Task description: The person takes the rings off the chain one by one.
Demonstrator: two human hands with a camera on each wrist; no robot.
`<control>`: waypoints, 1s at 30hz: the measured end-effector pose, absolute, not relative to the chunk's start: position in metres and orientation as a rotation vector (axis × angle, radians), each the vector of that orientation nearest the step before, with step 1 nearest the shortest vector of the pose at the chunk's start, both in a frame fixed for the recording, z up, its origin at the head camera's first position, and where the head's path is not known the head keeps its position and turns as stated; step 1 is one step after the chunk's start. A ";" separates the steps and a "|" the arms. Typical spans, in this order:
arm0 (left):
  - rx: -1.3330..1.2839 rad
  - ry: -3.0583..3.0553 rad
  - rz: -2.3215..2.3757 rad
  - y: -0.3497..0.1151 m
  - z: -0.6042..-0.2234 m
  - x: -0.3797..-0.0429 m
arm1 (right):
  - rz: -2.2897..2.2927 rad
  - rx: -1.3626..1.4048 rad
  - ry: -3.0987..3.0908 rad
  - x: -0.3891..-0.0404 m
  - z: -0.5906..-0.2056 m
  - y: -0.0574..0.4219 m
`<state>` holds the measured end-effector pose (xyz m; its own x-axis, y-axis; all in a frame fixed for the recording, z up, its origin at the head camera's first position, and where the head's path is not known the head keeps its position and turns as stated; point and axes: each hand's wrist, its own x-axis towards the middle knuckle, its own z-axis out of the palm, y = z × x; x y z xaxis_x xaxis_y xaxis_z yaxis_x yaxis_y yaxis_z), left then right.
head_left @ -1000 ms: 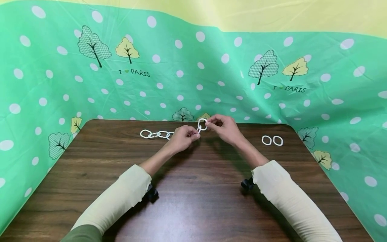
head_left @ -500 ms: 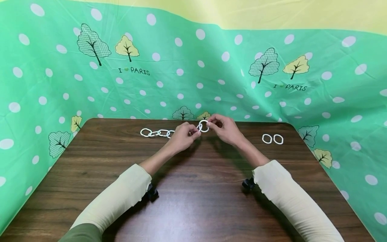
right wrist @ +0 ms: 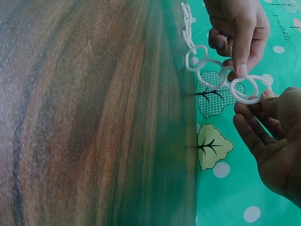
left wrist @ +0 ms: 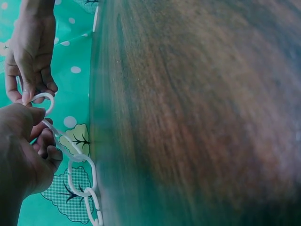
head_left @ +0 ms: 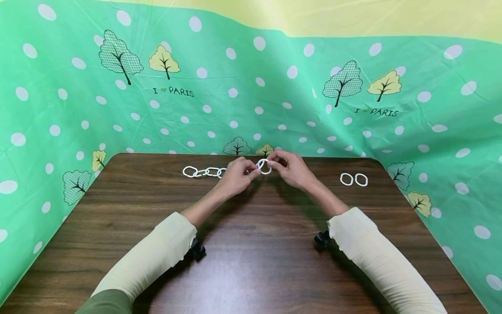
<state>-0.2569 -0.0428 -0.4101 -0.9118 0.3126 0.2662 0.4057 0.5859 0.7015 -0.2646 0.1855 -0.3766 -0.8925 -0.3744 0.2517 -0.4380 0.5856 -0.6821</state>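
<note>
Near the table's far edge, my left hand [head_left: 236,178] pinches the end of a chain of white plastic links [head_left: 190,172]. The rest of the chain trails left behind that hand, lying along the table. A white ring-shaped link [head_left: 266,173] is pinched between the thumb and fingers of my right hand [head_left: 291,170]. In the right wrist view this link [right wrist: 243,102] overlaps the chain's end link, right at the left thumb [right wrist: 241,70]. Both hands nearly meet there. In the left wrist view, fingers partly hide the join, and several chain links [left wrist: 70,176] hang below.
Two loose white links [head_left: 354,179] lie side by side on the right of the brown wooden table [head_left: 251,253]. A green dotted cloth [head_left: 251,100] with tree prints rises directly behind the table's far edge.
My right hand has lowered the link slightly, bringing it down beside the left fingertips. The left hand has stayed nearly in place. The loose links have not moved.
</note>
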 end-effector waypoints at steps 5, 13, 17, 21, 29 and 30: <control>-0.625 -2.675 -1.270 -0.043 -0.409 -0.257 | 1.186 0.743 -2.717 -0.265 -0.378 0.185; -0.657 -2.660 -1.303 -0.043 -0.409 -0.255 | 1.180 0.743 -2.732 -0.264 -0.379 0.183; -0.656 -2.648 -1.329 -0.043 -0.410 -0.254 | 1.182 0.739 -2.729 -0.263 -0.379 0.183; -0.639 -2.645 -1.347 -0.044 -0.410 -0.254 | 1.184 0.742 -2.713 -0.263 -0.380 0.182; -0.628 -2.641 -1.366 -0.046 -0.410 -0.254 | 1.212 0.686 -2.705 -0.262 -0.380 0.184; -0.624 -2.640 -1.365 -0.046 -0.410 -0.254 | 1.223 0.672 -2.706 -0.261 -0.379 0.184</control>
<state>-0.2542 -0.0464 -0.4099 -0.9103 0.3093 0.2753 0.4034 0.5127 0.7579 -0.2614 0.1844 -0.3792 -0.8982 -0.3525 0.2626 -0.4300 0.5807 -0.6913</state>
